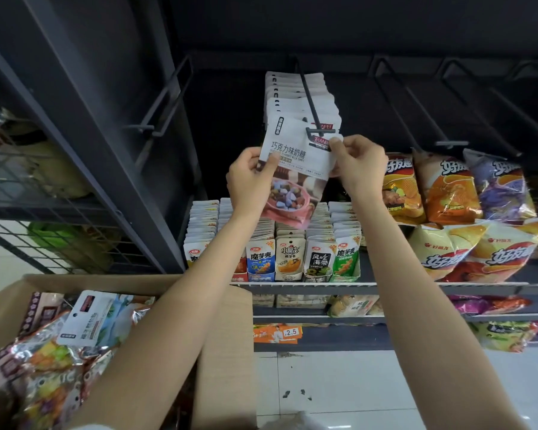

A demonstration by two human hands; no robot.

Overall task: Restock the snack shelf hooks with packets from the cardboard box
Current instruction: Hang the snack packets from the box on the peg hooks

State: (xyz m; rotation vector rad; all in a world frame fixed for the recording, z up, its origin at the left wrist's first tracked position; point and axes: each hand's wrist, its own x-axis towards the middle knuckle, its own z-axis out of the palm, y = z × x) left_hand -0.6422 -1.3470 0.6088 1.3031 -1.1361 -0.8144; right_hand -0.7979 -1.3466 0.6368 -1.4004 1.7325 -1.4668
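both hands were up at the hook (316, 119), holding one chocolate milk candy packet (295, 175) just at its tip. the left hand (250, 178) pinched the packet's left edge, the right hand (359, 166) pinched its top right corner beside the hook's end. behind it a row of the same packets (292, 97) already hung on that hook. the cardboard box (224, 336) sat low on the left, with more snack packets (87, 318) piled inside.
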